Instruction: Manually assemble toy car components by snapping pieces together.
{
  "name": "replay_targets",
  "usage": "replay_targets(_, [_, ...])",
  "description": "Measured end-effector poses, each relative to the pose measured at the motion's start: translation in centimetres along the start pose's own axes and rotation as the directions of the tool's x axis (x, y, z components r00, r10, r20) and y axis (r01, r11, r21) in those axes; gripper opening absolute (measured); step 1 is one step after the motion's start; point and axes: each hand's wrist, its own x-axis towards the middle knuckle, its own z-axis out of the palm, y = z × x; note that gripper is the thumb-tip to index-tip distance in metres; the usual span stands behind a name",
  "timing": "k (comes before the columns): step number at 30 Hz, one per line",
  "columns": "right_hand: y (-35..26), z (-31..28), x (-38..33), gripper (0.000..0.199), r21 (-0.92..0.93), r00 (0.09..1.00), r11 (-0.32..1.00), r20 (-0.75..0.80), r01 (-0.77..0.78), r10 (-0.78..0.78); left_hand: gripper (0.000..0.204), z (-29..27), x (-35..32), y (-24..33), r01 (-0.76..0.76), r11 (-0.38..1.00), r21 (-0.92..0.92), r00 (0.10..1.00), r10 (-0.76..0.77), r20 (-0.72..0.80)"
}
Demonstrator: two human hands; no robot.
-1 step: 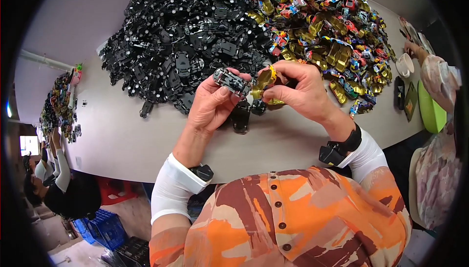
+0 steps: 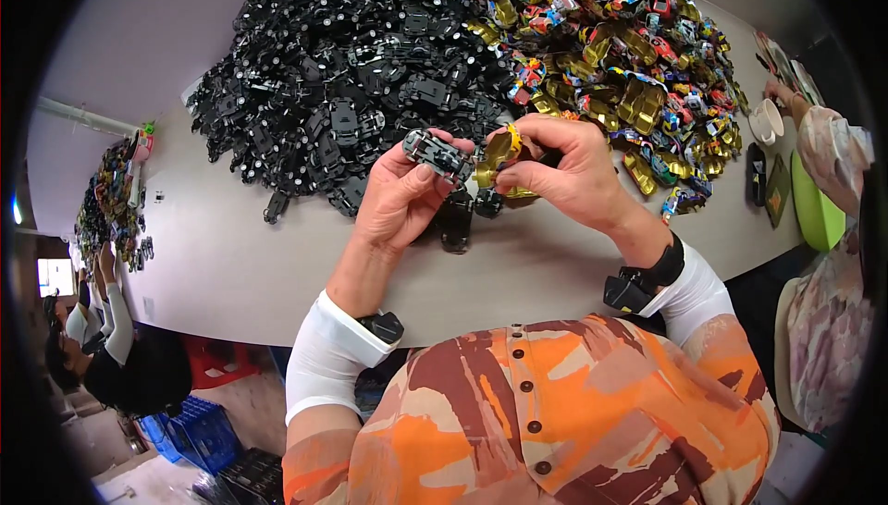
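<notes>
My left hand (image 2: 400, 192) is closed around a black toy car chassis (image 2: 438, 157), with its wheels and grey inner parts showing. Just to its right, my right hand (image 2: 569, 170) pinches a toy car body shell (image 2: 499, 155), its gold inner side visible and a yellow edge on top. Chassis and shell are held close together, and whether they touch I cannot tell. On the table under my hands lie a dark car part (image 2: 454, 226) and a small black chassis (image 2: 487, 203). Beyond my left hand rises a large heap of black chassis (image 2: 342, 70).
Colourful and gold car shells (image 2: 638, 52) are heaped at the back right. On the right stand a white cup (image 2: 767, 123) and a green basin (image 2: 816, 204) beside another person's sleeve (image 2: 830, 155). At the far left, another person (image 2: 102, 338) reaches toward a smaller pile (image 2: 109, 195).
</notes>
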Motion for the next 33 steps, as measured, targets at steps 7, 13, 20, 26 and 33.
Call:
replay_targets(7, [0.2,0.1,0.1,0.022,-0.061,1.000,0.998,-0.014,0.020,-0.021,0.038,0.4,0.1,-0.4,-0.050,0.998,0.047,0.999,0.050,0.004])
replay_targets(13, [-0.2,-0.2,0.2,0.022,-0.206,0.993,0.972,0.011,0.116,-0.117,0.043,0.6,-0.1,-0.5,-0.087,0.983,0.162,0.996,0.088,-0.001])
replay_targets(20, [0.1,0.8,0.3,0.023,-0.373,0.942,0.875,-0.009,0.307,-0.334,0.032,2.4,-0.2,0.7,-0.101,0.848,0.520,0.992,0.123,-0.007])
replay_targets(26, [0.0,1.5,0.1,0.022,-0.351,0.952,0.886,0.168,0.302,-0.258,0.036,2.2,-1.4,-0.9,-0.169,0.689,0.705,0.971,0.238,0.001])
replay_targets(33, [-0.2,-0.1,-1.8,0.044,-0.346,0.985,0.925,0.122,0.160,-0.125,0.038,2.3,0.4,-2.9,-0.214,0.662,0.718,0.976,0.163,0.142])
